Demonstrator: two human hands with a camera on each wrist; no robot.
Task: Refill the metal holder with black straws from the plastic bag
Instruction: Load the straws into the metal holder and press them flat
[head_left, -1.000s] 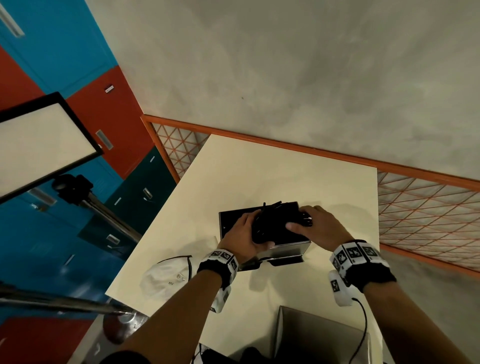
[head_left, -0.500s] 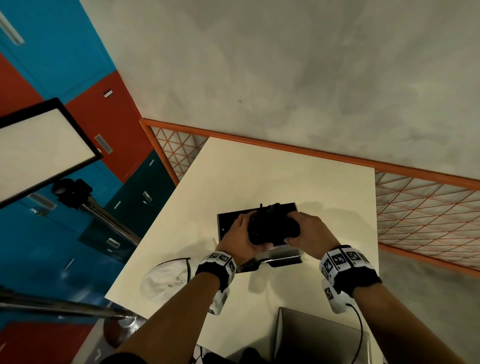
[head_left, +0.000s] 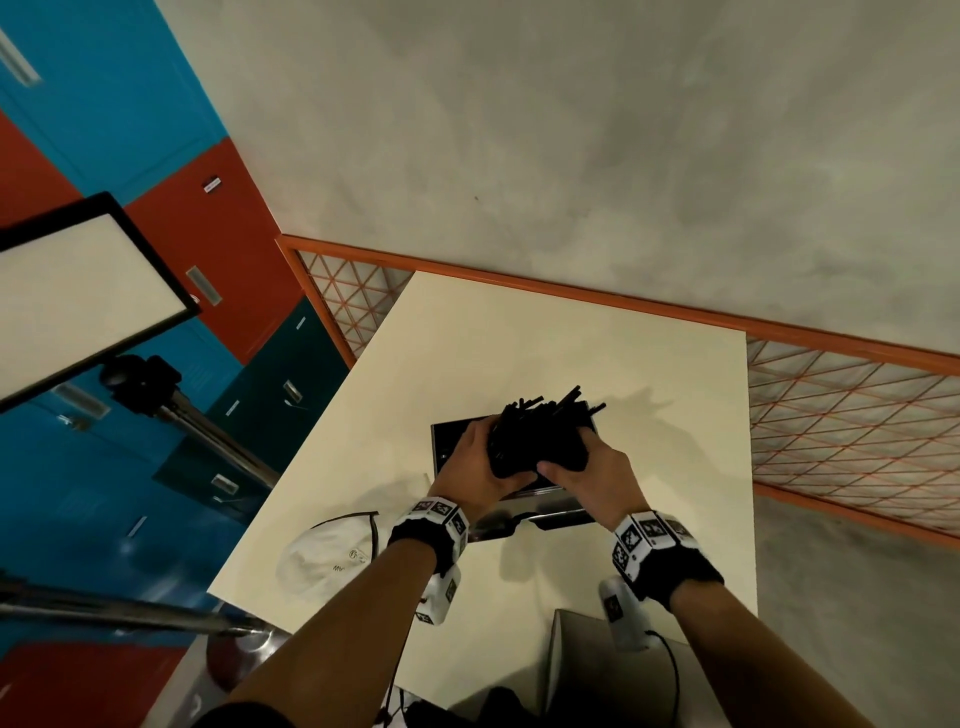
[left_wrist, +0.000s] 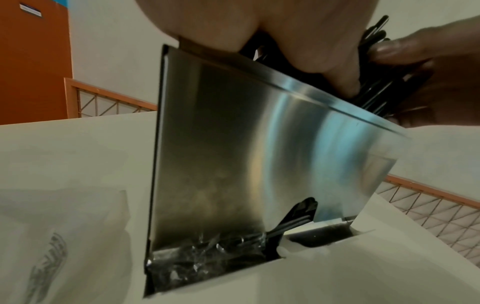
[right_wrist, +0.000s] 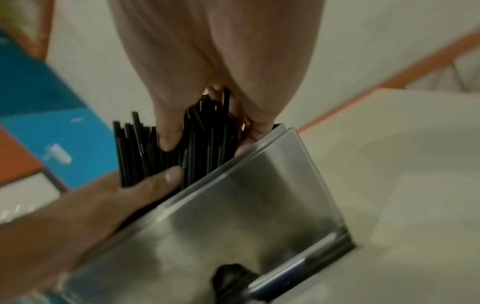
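The metal holder (head_left: 447, 441) stands mid-table, its shiny front (left_wrist: 259, 154) facing me. A thick bundle of black straws (head_left: 540, 431) sticks out of its open top, ends fanned up and to the right. My left hand (head_left: 485, 460) grips the bundle from the left and my right hand (head_left: 569, 467) from the right, thumbs on the near side. The right wrist view shows both thumbs pressed on the straws (right_wrist: 145, 144) just above the holder's rim (right_wrist: 233, 164). A few straws (left_wrist: 296, 220) show in the bottom slot. The white plastic bag (head_left: 332, 553) lies flat at the table's front left.
The cream table (head_left: 571, 338) meets an orange-railed mesh fence (head_left: 857, 431) on its far and right sides. A grey box (head_left: 587, 670) sits at the near edge by my right wrist. A light panel on a tripod (head_left: 78, 291) stands left, before coloured lockers.
My right hand has slid left, closer to my left hand. The straw bundle now stands taller and fans out above the holder's top.
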